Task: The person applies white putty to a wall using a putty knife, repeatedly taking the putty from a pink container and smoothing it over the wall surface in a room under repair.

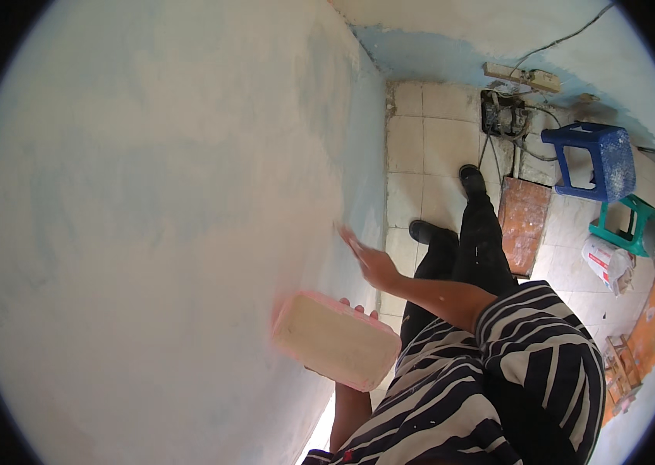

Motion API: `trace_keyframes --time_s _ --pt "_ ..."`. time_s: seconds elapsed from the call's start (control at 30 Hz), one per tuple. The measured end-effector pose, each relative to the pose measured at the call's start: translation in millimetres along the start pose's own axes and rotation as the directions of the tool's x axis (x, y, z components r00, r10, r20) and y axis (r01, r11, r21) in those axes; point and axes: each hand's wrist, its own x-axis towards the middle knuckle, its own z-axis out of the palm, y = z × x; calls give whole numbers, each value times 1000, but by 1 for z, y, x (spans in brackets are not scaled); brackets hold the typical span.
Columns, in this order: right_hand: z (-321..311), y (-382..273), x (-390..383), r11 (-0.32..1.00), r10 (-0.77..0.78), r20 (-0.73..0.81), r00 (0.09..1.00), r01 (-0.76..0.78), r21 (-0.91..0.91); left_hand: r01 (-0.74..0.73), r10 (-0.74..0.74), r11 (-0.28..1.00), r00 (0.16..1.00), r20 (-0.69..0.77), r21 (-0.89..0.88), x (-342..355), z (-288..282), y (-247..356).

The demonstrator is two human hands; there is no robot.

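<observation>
- Head view: the left hand (359, 308) grips a cream, flat-faced rectangular block with pink edges (336, 341), fingertips curled over one edge, presumably to steady its broad face.
- The right hand (378, 270), blurred, reaches toward the blotchy cream-and-blue painted wall (172, 194); I cannot tell whether it pinches anything.
- The block lies in the left hand, near the right but apart.

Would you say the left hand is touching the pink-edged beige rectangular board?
Touching: in the head view, the left hand holds the board, fingertips along its edge.
</observation>
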Motion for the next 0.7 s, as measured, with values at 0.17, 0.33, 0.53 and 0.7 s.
trace_keyframes --time_s 0.17,0.33,0.53,0.7 --pt "-76 112 38 972 63 -350 935 -138 -192 -14 12 1000 993 118 20 -4 18 -7" --pt "-210 92 251 924 -275 -723 634 -33 -380 4 -8 999 997 72 49 -2 5 -12" --pt "-239 38 354 999 -37 -668 743 53 4 19 -20 1000 997 80 14 10 35 -29" --pt "-137 21 235 980 30 -433 901 -113 -167 -31 30 999 999 -31 -28 10 81 -24"
